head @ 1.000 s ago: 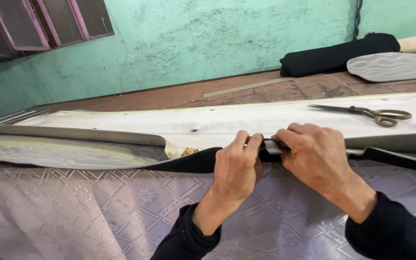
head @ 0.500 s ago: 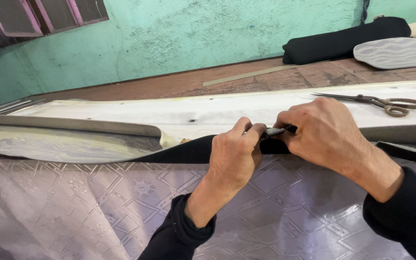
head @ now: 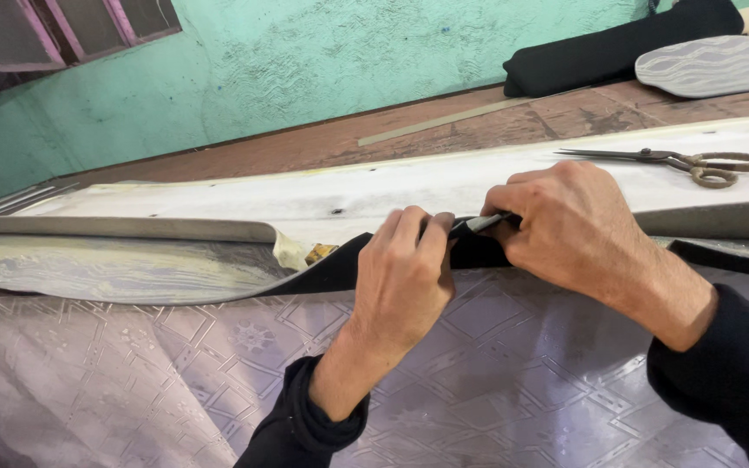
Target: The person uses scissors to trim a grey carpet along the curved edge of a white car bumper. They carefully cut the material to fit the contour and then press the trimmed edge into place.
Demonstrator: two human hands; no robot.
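Note:
My left hand (head: 405, 269) pinches the edge of a black fabric strip (head: 331, 273) that runs along a long white board (head: 374, 195). Just to its right, my right hand (head: 565, 225) grips a thin metal tool (head: 483, 223) whose tip points at the fabric edge between the two hands. The black strip continues to the right past my right wrist (head: 730, 260). A pale patterned cloth (head: 175, 364) covers the surface under my forearms. Part of the strip is hidden beneath my hands.
Scissors (head: 695, 163) lie on the white board at the right. A grey fabric flap (head: 123, 230) folds over the board at the left. A black roll (head: 617, 48) and a grey shaped panel (head: 713, 62) rest on the wooden bench by the green wall.
Both hands have shifted slightly along the strip and stayed close together on the fabric edge; the view has moved a little, with the scissors now farther right.

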